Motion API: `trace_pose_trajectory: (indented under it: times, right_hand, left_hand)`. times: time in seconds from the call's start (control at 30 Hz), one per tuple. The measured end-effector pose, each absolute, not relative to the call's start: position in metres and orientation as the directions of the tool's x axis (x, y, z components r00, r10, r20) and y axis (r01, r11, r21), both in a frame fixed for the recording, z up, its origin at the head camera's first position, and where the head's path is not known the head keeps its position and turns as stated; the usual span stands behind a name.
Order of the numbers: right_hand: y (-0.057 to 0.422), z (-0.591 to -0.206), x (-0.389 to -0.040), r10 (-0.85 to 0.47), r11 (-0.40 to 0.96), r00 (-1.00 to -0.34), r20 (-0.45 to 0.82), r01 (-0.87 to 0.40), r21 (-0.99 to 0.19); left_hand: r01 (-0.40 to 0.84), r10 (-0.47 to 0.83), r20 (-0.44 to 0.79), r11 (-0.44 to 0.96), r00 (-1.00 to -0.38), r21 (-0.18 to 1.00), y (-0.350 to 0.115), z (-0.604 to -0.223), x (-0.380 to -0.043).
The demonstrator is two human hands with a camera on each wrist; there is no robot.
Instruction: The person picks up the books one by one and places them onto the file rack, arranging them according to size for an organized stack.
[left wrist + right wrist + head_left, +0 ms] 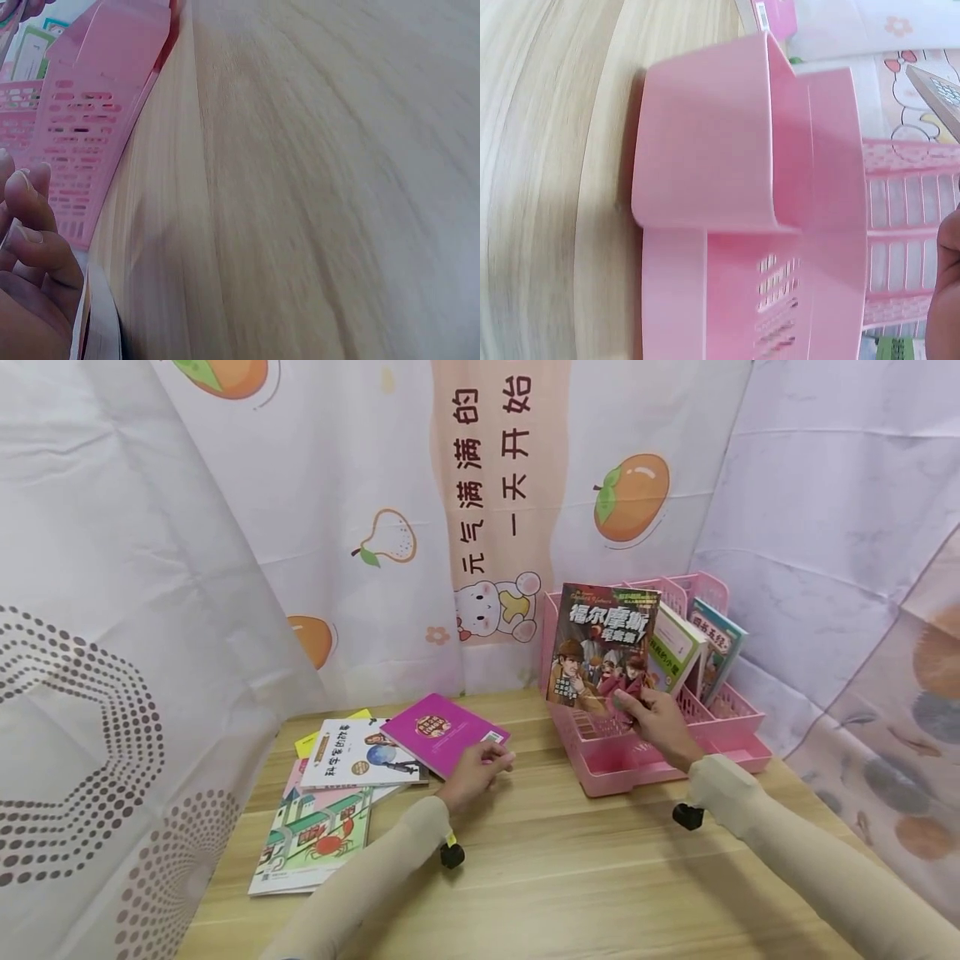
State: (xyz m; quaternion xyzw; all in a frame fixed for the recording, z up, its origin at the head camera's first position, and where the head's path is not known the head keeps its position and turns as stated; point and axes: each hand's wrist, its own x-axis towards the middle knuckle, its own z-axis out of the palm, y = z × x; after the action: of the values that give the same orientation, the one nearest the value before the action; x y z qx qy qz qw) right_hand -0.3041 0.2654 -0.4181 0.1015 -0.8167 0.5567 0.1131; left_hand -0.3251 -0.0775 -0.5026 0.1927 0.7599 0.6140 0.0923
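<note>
My right hand point(662, 727) grips a dark comic-style book point(600, 643) by its lower right corner, thumb on the cover. That book stands nearly upright over the left section of the pink desktop rack point(600, 779). In the right wrist view only an edge of the book point(939, 101) and part of my right hand point(946, 292) show, beside the rack. My left hand point(471, 781) lies at the lower right edge of a magenta book point(438, 727), its fingers loosely bent with nothing between them. In the left wrist view the left hand point(34, 255) has bent fingers next to book pages.
A green-and-white book point(675, 647) and a blue-edged book point(716, 647) lean in the rack's right sections. Left on the wooden table point(555, 877) lie a white book point(360, 753), a pink-and-green book point(311, 835) and a yellow one point(306, 745). Printed curtains hang behind and at both sides.
</note>
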Motion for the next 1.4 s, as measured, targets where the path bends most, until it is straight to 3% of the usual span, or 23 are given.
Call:
trace_pose_trajectory:
  times: [0.53,0.77,1.4]
  right_hand:
    - [0.304,-0.421,-0.296,0.116,0.448,-0.913,0.391,-0.304,-0.841]
    - [0.322,-0.422,-0.293,0.197,0.542,-0.887,0.417,-0.256,-0.800]
    - [0.358,-0.426,-0.287,0.365,0.684,-0.775,0.517,-0.154,-0.713]
  left_hand:
    - [0.187,0.458,0.088,0.175,-0.885,0.967,-0.036,-0.502,-0.330]
    - [0.203,0.500,0.067,0.223,-0.864,0.953,-0.013,-0.498,-0.330]
    - [0.209,0.500,0.096,0.174,-0.861,0.962,0.037,-0.497,-0.333]
